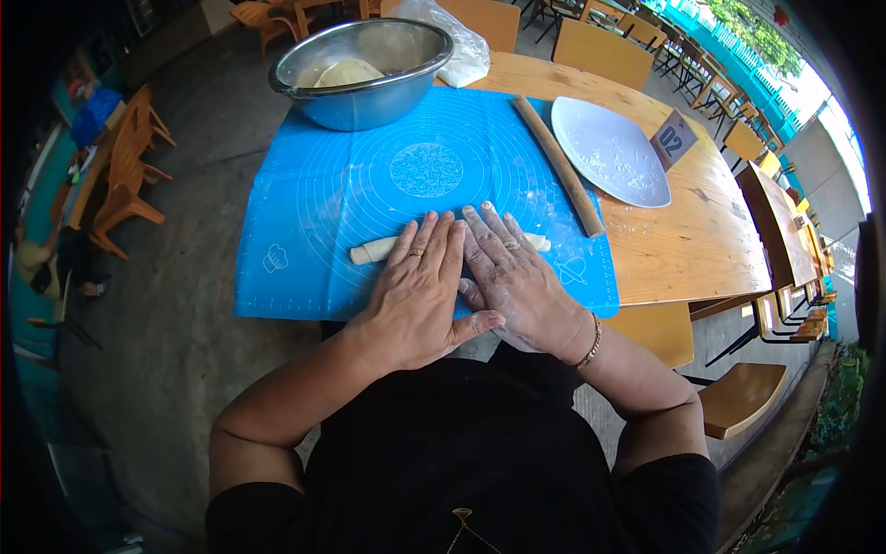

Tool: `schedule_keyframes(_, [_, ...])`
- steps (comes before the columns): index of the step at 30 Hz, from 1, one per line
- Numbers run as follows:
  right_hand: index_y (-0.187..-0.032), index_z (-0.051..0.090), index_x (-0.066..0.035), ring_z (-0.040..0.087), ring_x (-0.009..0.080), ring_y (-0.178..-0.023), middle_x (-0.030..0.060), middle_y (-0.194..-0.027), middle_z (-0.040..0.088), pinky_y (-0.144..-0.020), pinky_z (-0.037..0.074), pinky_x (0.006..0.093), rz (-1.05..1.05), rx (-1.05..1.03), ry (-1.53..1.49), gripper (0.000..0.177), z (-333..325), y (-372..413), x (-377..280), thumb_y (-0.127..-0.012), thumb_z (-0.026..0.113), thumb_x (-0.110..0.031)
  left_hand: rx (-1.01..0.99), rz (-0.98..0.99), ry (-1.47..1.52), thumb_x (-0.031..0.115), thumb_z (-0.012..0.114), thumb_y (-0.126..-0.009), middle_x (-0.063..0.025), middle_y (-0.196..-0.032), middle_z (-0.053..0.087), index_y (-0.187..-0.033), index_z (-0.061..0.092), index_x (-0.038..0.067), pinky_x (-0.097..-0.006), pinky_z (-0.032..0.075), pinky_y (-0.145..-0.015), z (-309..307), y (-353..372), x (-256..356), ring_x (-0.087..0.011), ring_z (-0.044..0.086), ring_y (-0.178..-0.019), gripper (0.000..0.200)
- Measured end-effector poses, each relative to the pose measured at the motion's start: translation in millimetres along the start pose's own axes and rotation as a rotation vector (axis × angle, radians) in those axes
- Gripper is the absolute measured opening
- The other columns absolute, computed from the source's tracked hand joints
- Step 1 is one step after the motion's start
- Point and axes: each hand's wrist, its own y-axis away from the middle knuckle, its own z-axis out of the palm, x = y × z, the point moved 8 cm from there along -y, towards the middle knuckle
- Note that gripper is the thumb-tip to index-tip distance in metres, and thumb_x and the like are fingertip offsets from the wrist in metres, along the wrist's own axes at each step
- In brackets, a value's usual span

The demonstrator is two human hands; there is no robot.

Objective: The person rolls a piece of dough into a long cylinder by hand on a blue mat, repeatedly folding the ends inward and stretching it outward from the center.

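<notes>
A rolled length of dough (373,250) lies crosswise on the blue silicone mat (314,203). My left hand (415,286) rests flat on it, fingers stretched out and pointing away from me. Beside it my right hand (517,277), dusted with flour, also lies flat over the roll. Both hands hide the middle of the dough; only its two ends show. The thumbs come close together below the roll. Past my right hand a wooden rolling pin (558,166) lies slanted on the mat's right side.
At the mat's far edge stands a steel bowl (369,102) with a ball of dough (349,73) inside. Behind it is a plastic bag (466,60) of white contents. A floury white plate (614,152) and a "02" table sign (675,138) are on the wooden table (701,249).
</notes>
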Motion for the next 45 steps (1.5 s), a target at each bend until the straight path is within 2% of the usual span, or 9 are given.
schedule_keyframes(6, [-0.145,0.042,0.009,0.034,0.0452,-0.145,0.0311,-0.150,0.041,-0.120,0.028,0.0524,0.036,-0.022,-0.024,0.061,11,-18,24,-0.102,0.049,-0.034,-0.024,-0.071,0.002,0.069,0.034,-0.098,-0.0388,-0.153,0.030,-0.148,0.026,-0.019,-0.0550,0.013,-0.123,5,-15,-19,-0.0472,0.024,-0.148,0.101])
schedule_keyframes(11, [-0.146,0.039,0.010,0.029,0.0457,-0.147,0.0316,-0.153,0.038,-0.121,0.026,0.0521,0.055,-0.120,-0.026,0.064,30,-39,51,-0.104,0.041,-0.038,-0.144,-0.175,0.003,0.071,0.029,-0.099,-0.0344,-0.158,0.024,-0.150,0.024,-0.017,-0.0513,0.010,-0.124,7,-35,-38,-0.0450,0.016,-0.152,0.102])
schedule_keyframes(14, [-0.147,0.039,0.010,0.029,0.0446,-0.147,0.0319,-0.153,0.038,-0.121,0.026,0.0499,0.059,-0.131,-0.092,0.063,24,-42,55,-0.104,0.044,-0.036,-0.136,-0.185,0.069,0.070,0.029,-0.099,-0.0352,-0.158,0.024,-0.149,0.024,-0.017,-0.0517,0.010,-0.124,8,-39,-46,-0.0450,0.017,-0.151,0.101])
schedule_keyframes(17, [-0.147,0.039,0.010,0.029,0.0442,-0.147,0.0322,-0.153,0.037,-0.122,0.026,0.0483,0.099,-0.058,-0.081,0.063,-17,-25,40,-0.103,0.049,-0.034,-0.011,-0.061,0.130,0.074,0.033,-0.096,-0.0381,-0.155,0.027,-0.147,0.028,-0.019,-0.0531,0.010,-0.124,-10,-22,-24,-0.0472,0.020,-0.150,0.106])
schedule_keyframes(20, [-0.146,0.039,0.010,0.030,0.0451,-0.147,0.0322,-0.153,0.037,-0.122,0.025,0.0486,0.089,-0.048,-0.108,0.063,-28,1,28,-0.102,0.053,-0.033,-0.035,0.006,0.062,0.075,0.034,-0.095,-0.0390,-0.154,0.027,-0.146,0.029,-0.020,-0.0542,0.010,-0.124,-13,-3,-3,-0.0477,0.021,-0.149,0.108])
schedule_keyframes(28, [-0.148,0.038,0.008,0.032,0.0453,-0.146,0.0302,-0.153,0.038,-0.121,0.025,0.0530,0.090,-0.036,0.020,0.068,-3,-6,43,-0.103,0.049,-0.042,-0.026,-0.055,-0.066,0.071,0.036,-0.097,-0.0360,-0.158,0.022,-0.149,0.024,-0.018,-0.0542,0.009,-0.124,2,-9,-25,-0.0458,0.016,-0.152,0.104])
schedule_keyframes(33, [-0.148,0.038,0.008,0.030,0.0450,-0.147,0.0298,-0.154,0.037,-0.121,0.024,0.0532,0.135,-0.087,0.026,0.070,7,-27,56,-0.104,0.045,-0.046,-0.124,-0.123,-0.095,0.072,0.036,-0.097,-0.0353,-0.159,0.021,-0.151,0.019,-0.016,-0.0536,0.008,-0.124,2,-18,-40,-0.0443,0.013,-0.153,0.105])
schedule_keyframes(35, [-0.149,0.037,0.007,0.028,0.0447,-0.148,0.0293,-0.154,0.037,-0.122,0.023,0.0530,0.162,-0.111,0.021,0.071,10,-35,64,-0.105,0.041,-0.049,-0.221,-0.210,-0.096,0.079,0.034,-0.092,-0.0334,-0.161,0.018,-0.153,0.018,-0.014,-0.0508,0.003,-0.125,8,-25,-52,-0.0425,0.007,-0.154,0.113])
schedule_keyframes(45, [-0.152,0.034,0.005,0.020,0.0440,-0.151,0.0276,-0.159,0.030,-0.123,0.019,0.0519,0.254,-0.228,0.065,0.076,32,-72,100,-0.105,0.029,-0.056,-0.380,-0.329,-0.108,0.079,0.035,-0.092,-0.0327,-0.162,0.015,-0.154,0.016,-0.013,-0.0507,0.004,-0.125,10,-64,-90,-0.0425,0.004,-0.154,0.113])
